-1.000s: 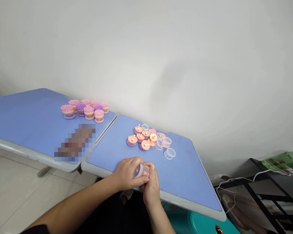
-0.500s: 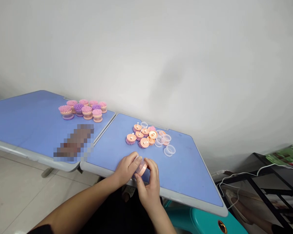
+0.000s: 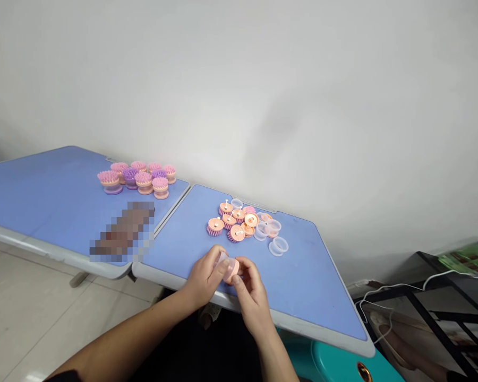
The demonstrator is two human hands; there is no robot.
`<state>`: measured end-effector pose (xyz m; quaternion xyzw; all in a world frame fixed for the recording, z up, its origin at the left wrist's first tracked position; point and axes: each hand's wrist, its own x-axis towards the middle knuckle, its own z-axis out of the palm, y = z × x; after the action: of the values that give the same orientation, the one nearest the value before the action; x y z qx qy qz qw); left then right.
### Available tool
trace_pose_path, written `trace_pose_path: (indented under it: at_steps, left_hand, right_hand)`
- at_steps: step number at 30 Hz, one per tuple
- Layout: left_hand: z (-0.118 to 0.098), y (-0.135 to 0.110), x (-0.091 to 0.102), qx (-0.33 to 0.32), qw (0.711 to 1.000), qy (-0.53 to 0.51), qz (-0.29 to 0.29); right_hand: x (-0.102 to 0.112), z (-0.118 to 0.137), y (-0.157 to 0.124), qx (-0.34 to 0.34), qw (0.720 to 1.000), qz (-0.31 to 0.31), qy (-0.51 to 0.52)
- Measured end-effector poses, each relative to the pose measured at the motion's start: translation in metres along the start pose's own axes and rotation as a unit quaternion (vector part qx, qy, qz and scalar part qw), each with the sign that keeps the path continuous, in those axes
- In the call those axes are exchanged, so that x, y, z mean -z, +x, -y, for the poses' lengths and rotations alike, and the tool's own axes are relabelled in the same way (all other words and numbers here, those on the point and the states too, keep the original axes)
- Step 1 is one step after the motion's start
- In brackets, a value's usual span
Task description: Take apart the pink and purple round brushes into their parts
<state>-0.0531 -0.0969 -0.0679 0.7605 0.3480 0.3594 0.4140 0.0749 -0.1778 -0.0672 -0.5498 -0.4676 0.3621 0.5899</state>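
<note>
Both my hands meet over the near edge of the right blue table (image 3: 302, 286). My left hand (image 3: 205, 276) and my right hand (image 3: 253, 292) are closed together on one small brush piece (image 3: 230, 267), a pinkish-orange round part with a clear cap on it. Just beyond the hands lies a cluster of orange brush discs with pink bristles (image 3: 233, 223), several of them turned pin up. Several clear plastic caps (image 3: 273, 236) lie to the right of that cluster.
On the left blue table (image 3: 43, 201), near the wall, stands a group of several finished pink and purple brushes (image 3: 139, 178). A blurred patch covers part of that table's front. A black wire rack (image 3: 434, 313) with cables stands at the right, a teal stool (image 3: 334, 366) below.
The two hands have turned the piece between them; it now shows more of its pinkish-orange body than its clear cap. My right hand has slid slightly lower and rightward. Nothing on the tables moved.
</note>
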Motion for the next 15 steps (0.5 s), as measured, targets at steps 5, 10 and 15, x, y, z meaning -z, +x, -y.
trace_pose_path:
  at_steps: [5, 10, 15]
  left_hand:
    - [0.0011, -0.0024, -0.0020, -0.026, 0.999, 0.017, 0.006]
    - [0.0063, -0.0042, -0.0029, -0.111, 0.994, 0.015, -0.017]
    - [0.0093, -0.0003, -0.0014, -0.070, 0.996, -0.047, 0.012]
  right_hand:
    - [-0.0001, -0.0075, 0.0001, -0.051, 0.995, 0.020, 0.088]
    - [0.0019, -0.0015, 0.0059, -0.058, 0.991, 0.041, 0.111]
    - [0.0080, 0.0005, 0.0046, -0.004, 0.990, 0.054, 0.128]
